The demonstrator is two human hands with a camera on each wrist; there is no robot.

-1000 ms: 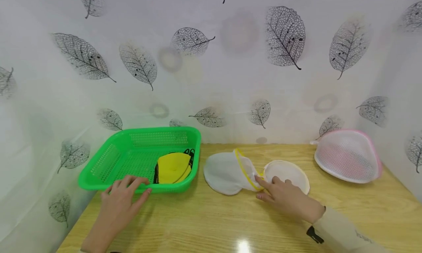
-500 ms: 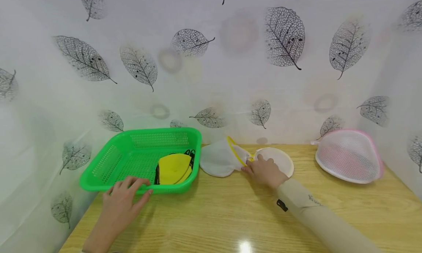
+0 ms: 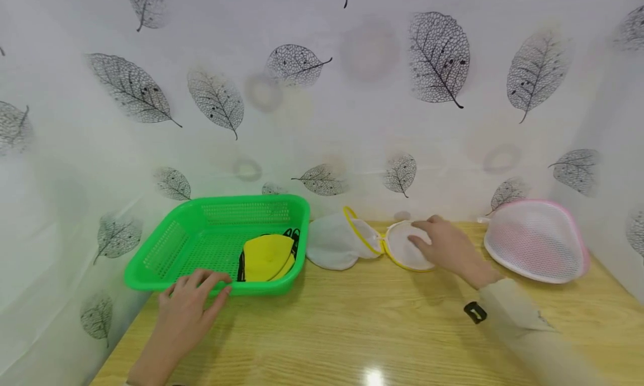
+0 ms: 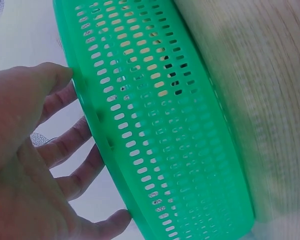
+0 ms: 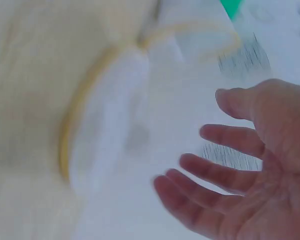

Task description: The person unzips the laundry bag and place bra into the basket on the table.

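Note:
My left hand [image 3: 188,305] rests with loosely bent fingers at the front rim of a green plastic basket [image 3: 151,268]. In the left wrist view, its fingertips lie along the basket's slotted side. Inside the basket is a folded yellow item [image 3: 264,257] with black straps. My right hand [image 3: 450,246] hovers with spread, relaxed fingers over a round white flap [image 3: 402,246] edged in yellow. The flap joins a soft white bag [image 3: 329,243], whose yellow-edged mouth gapes toward it. In the right wrist view, nothing is between the fingers [image 5: 210,172] and the yellow-edged flap stands apart from them.
A white mesh bag [image 3: 535,241] with a pink edge lies at the right on the wooden table [image 3: 322,330]. Behind everything hangs a white curtain [image 3: 362,123] printed with leaves. The basket stands close against the white bag's left end.
My right hand first pushed the white bag back and left toward the basket, then let go and lifted away to the right. My left hand stayed at the basket rim.

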